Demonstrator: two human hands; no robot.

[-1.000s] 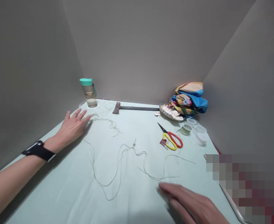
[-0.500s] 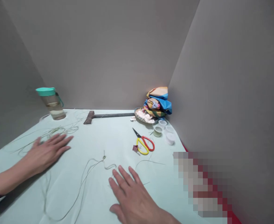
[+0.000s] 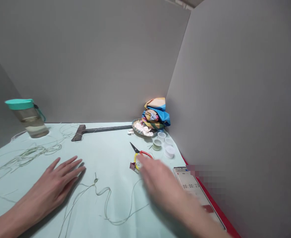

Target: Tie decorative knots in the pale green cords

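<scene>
My left hand lies palm down on the pale table cover, fingers stretched out, with nothing in it. To its right runs a thin pale green cord with a small knot near its upper end. My right hand is blurred and covers part of the scissors, which have one red and one yellow handle. Whether its fingers touch or grip the handles is hidden. A dark red binder clip rests beside the yellow handle, close to those fingertips.
A hammer-like tool lies along the back. A water bottle and tangled cords are on the left. A dish of white scraps, folded cloth and several small spools stand back right. A phone shows a timer.
My right hand has moved up and forward to the scissors. My left hand has drawn back from the tangled cords toward the knotted cord. The view has turned right.
</scene>
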